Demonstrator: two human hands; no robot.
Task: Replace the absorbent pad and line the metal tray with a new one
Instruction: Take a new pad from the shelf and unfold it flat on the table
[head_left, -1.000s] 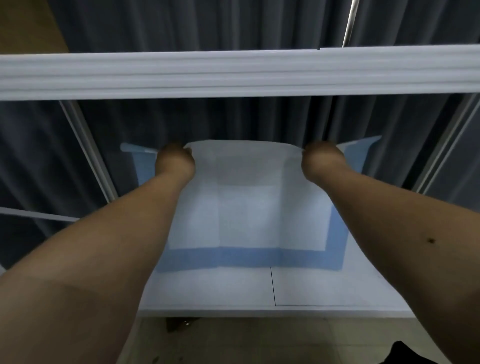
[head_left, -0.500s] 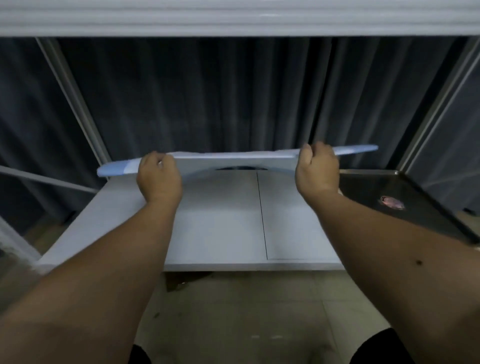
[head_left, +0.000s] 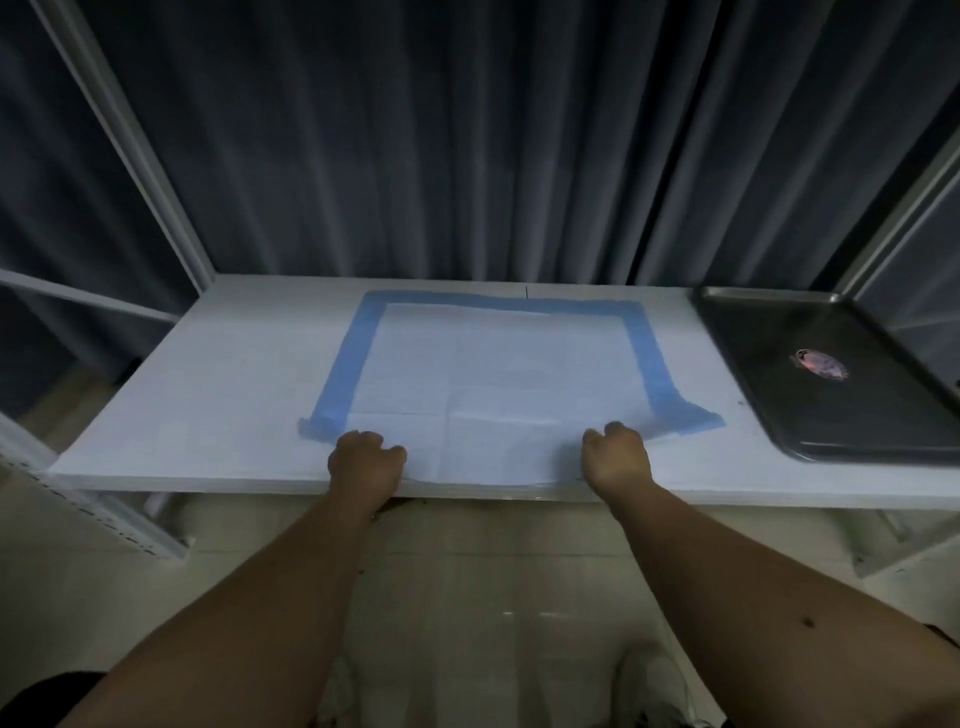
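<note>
A white absorbent pad (head_left: 498, 374) with a blue border lies spread flat on the white shelf (head_left: 208, 395). My left hand (head_left: 366, 460) grips its near edge on the left. My right hand (head_left: 618, 457) grips the same edge on the right. Both fists rest at the shelf's front edge. The near strip of the pad folds over under my hands. A dark metal tray (head_left: 779, 415) sits on the shelf to the right of the pad, bare, with a pinkish reflection on its bottom.
Dark pleated curtains (head_left: 467, 145) hang right behind the shelf. Slanted white frame posts (head_left: 156, 192) stand at both sides. Below the shelf's front edge is a tiled floor (head_left: 493, 597).
Both hands brought the pad down from an upright hold, through a level one, and laid it flat on the shelf. My view tilted down; the white upper rail left the frame.
</note>
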